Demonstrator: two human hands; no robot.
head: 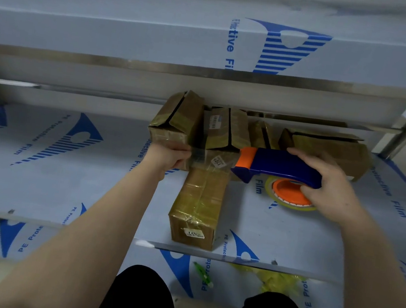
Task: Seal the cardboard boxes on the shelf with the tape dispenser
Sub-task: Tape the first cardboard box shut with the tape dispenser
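A long brown cardboard box [199,205] lies on the middle shelf [65,174], its near end at the shelf's front edge and its top covered in clear tape. My left hand [170,156] presses on its far left end, over a stretch of clear tape. My right hand [326,185] grips the blue and orange tape dispenser [277,166], whose orange front touches the box's far right end. The tape roll [289,193] sits under the handle. Several other cardboard boxes [178,119] stand behind, some with open flaps.
The upper shelf [134,36] overhangs close above the boxes. A flat box [331,150] lies at the back right behind the dispenser. Crumpled yellow tape [275,282] and a green item [203,274] lie on the lower shelf. My knees [141,298] are below.
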